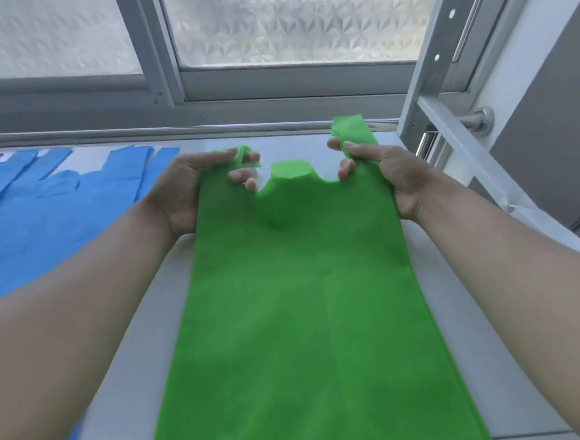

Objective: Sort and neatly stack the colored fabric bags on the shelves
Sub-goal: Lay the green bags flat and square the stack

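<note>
Holding a flat bright green fabric bag (298, 305) over the pale shelf (123, 403), left grip (190, 192) and right grip (392, 175) each clamped on one handle, beside blue fabric bags (58, 208).

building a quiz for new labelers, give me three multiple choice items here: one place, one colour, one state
1. Where do the blue bags lie relative to the green bag? A) left B) right C) on top
2. What colour is the held bag? A) purple B) green C) red
3. What are the left hand and right hand doing? A) resting flat B) only left grips C) each grips a handle
Answers: 1 A, the blue stack lies leftward; 2 B, the held fabric is green; 3 C, each hand's fingers curl round a handle.
</note>
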Motion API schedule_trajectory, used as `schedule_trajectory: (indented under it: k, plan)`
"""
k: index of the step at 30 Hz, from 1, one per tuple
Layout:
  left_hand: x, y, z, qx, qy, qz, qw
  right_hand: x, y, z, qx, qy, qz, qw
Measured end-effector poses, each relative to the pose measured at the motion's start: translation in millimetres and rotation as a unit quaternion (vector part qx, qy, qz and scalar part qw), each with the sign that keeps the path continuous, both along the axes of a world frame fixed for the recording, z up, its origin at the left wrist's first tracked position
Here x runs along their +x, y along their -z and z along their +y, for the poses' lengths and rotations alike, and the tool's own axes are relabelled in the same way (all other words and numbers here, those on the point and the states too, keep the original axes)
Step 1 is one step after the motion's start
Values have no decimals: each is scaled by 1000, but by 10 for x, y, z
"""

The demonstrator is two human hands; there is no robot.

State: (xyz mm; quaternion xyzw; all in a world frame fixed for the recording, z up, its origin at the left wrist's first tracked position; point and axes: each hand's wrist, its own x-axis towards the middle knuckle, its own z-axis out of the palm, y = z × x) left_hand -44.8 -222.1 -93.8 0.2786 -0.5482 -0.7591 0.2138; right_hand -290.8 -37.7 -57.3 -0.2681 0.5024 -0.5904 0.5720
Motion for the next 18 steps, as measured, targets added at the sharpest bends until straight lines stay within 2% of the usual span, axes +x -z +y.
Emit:
schedule_trajectory:
  k: [7,11,13,16,18]
  plan:
    - [11,-67,185,37,11,11,999,14,23,84,47,-8,109,993]
    - [-40,-173,376,106,0,74,992,-24,-2,53,26,7,165,986]
    - [-70,-204,400,129,4,59,990,-54,-53,0,16,24,181,983]
    - [-138,-258,372,58,18,-1,998,-124,-151,-110,23,55,201,978]
    - [-219,-290,307,7,-9,-26,1000,-183,-183,-197,55,65,240,967]
